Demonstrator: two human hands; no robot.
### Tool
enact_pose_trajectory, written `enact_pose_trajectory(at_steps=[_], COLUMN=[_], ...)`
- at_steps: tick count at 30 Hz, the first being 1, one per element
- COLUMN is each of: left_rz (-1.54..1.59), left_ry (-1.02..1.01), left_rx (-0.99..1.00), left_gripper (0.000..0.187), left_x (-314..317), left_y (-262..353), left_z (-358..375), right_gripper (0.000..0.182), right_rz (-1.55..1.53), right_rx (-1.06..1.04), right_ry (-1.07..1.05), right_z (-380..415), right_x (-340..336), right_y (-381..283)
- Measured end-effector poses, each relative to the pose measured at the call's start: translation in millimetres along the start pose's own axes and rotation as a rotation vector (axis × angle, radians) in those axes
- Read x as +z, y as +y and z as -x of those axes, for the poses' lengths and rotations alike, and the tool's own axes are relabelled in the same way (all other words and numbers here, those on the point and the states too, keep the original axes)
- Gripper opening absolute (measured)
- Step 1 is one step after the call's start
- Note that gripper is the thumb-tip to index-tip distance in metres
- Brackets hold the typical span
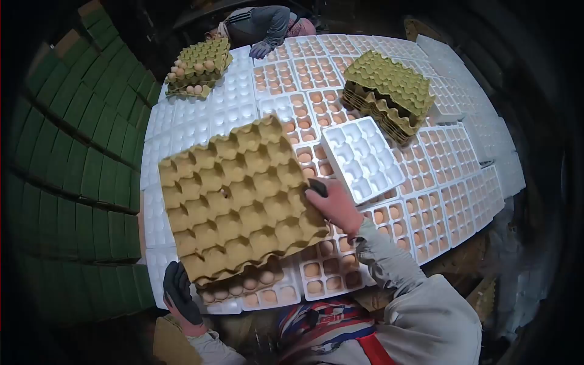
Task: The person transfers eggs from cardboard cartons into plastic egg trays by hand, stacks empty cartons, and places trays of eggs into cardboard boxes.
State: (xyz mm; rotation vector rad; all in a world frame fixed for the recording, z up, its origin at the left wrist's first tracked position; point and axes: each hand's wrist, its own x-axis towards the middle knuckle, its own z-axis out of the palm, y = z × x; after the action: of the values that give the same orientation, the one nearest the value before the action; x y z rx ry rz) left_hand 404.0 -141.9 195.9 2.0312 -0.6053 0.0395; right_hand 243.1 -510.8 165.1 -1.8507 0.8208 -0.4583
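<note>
Most of one egg-filled pulp tray (pixel 276 275) is hidden under the raised pulp tray (pixel 243 201); only its near row shows, approx. 5 eggs. R hand's fingers are out of sight beneath the raised tray. Frame margins dark; the far R foam trays are washed out, contents hard to make out. Co-worker (pixel 255 24) at far side partly hidden, face not visible.

Count: 1 raised pulp tray, no eggs in its cups, 1 small dark spot nr middle; 1 stack of pulp trays (pixel 389 91) far R, no. of layers unclear; 1 smaller pulp stack (pixel 204 64) far L w/ several eggs; 1 loose white foam tray (pixel 362 159) atop others, cells empty. Filled foam trays (pixel 334 294) too many to count; empty foam trays (pixel 234 112) on L side. Green cartons (pixel 85 109) piled L, dozens.

Hands: R hand (pixel 334 204), gloved, pinches raised tray's R edge, thumb on top. L hand (pixel 182 295), gloved, fingers extended, close together, by tray's near-L corner; can't tell if touching. Tray is tilted, above the table's near-L part.
</note>
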Motion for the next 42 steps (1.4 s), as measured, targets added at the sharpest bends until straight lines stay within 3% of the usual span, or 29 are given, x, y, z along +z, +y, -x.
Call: enact_pose_trajectory(at_steps=[1, 3, 5, 6, 7, 8, 9, 10, 14, 16, 18, 19, 21, 23, 24, 25, 27, 29, 30, 31, 32, 33, 34, 35, 36, 37, 38, 40, 42], left_rz=[0.444, 0.231, 0.268, 0.202, 0.122, 0.241, 0.148, 0.14, -0.152, -0.349, -0.539, -0.581, -0.562, -0.418, -0.347, -0.155, 0.61, 0.954, 1.283, 1.293, 1.192, 1.081, 0.678, 0.03, -0.323, -0.676, -0.691, -0.723, -0.371], left_ry=[-0.082, -0.172, -0.269, -0.315, -0.36, -0.339, -0.385, -0.335, -0.33, -0.481, -0.725, -0.858, -0.995, -0.907, -0.853, -0.827, -0.542, -0.181, -0.106, -0.09, -0.27, -0.45, -0.51, -0.69, -0.705, -0.696, -0.77, -0.918, -0.738], left_rx=[-0.18, -0.183, -0.177, -0.151, -0.151, -0.322, -0.258, -0.222, -0.052, 0.243, 0.274, 0.243, 0.313, 0.321, 0.321, -0.008, -0.317, -0.336, -0.522, -0.554, -0.453, -0.353, -0.404, -0.018, 0.212, 0.444, 0.438, 0.44, 0.255], left_gripper=[0.051, 0.042, 0.038, 0.039, 0.04, 0.042, 0.044, 0.045, 0.054, 0.065, 0.077, 0.077, 0.073, 0.069, 0.066, 0.054, 0.045, 0.037, 0.035, 0.027, 0.027, 0.026, 0.028, 0.035, 0.036, 0.039, 0.041, 0.046, 0.047], left_x=[14, 27, 38, 46, 54, 62, 68, 79, 92, 112, 138, 153, 153, 143, 135, 107, 78, 52, 33, 21, 15, 12, 10, 12, 23, 30, 29, 29, 15], left_y=[23, 27, -16, -17, -15, -24, -47, -19, -35, -48, -75, -93, -88, -100, -106, -74, -111, -151, -175, -196, -217, -231, -197, -166, -149, -140, -143, -151, -158], left_z=[-16, -32, -35, -35, -37, -34, -42, -52, -107, -160, -181, -188, -202, -199, -199, -201, -198, -201, -205, -203, -206, -209, -211, -221, -220, -218, -220, -230, -230], right_gripper=[0.031, 0.032, 0.029, 0.029, 0.028, 0.03, 0.032, 0.032, 0.037, 0.039, 0.044, 0.05, 0.061, 0.056, 0.046, 0.036, 0.03, 0.03, 0.033, 0.037, 0.044, 0.042, 0.039, 0.036, 0.032, 0.041, 0.044, 0.049, 0.052], right_rz=[-0.04, -0.105, -0.065, -0.049, 0.012, 0.129, 0.153, 0.256, 0.688, 0.254, -0.026, -0.031, 0.262, 0.683, 0.674, 0.666, 0.633, 0.503, 0.151, -0.194, -0.643, -0.771, -0.588, -0.404, -0.087, 0.238, 0.52, 0.716, 0.53], right_rx=[-0.142, -0.195, -0.172, -0.161, -0.104, -0.063, 0.048, 0.011, -0.172, -0.267, -0.2, -0.258, -0.475, -0.557, -0.616, -0.679, -0.789, -0.615, -0.323, -0.025, 0.135, 0.207, 0.162, 0.115, 0.208, -0.382, -0.462, -0.45, -0.284], right_ry=[0.161, 0.496, 0.763, 0.713, 0.731, 0.739, 0.664, 0.62, 0.686, 0.639, 0.136, -0.101, -0.407, -0.554, -0.547, -0.544, -0.521, -0.599, -0.561, -0.505, -0.532, -0.504, -0.589, -0.67, -0.787, -0.69, -0.735, -0.753, -0.727], right_z=[-18, -57, -104, -103, -117, -131, -155, -178, -162, -147, -131, -131, -126, -128, -130, -133, -134, -123, -118, -116, -121, -123, -129, -132, -124, -123, -115, -107, -107], right_x=[-53, -149, -261, -295, -349, -399, -456, -433, -405, -230, -72, -7, 99, 164, 177, 182, 170, 154, 152, 150, 150, 162, 176, 191, 205, 232, 245, 246, 229], right_y=[-19, -14, 34, 16, 45, 75, 118, 121, 139, 42, -27, -24, -42, -40, -29, -27, -31, -47, -46, -45, -47, -43, -48, -55, -95, -77, -83, -89, -86])
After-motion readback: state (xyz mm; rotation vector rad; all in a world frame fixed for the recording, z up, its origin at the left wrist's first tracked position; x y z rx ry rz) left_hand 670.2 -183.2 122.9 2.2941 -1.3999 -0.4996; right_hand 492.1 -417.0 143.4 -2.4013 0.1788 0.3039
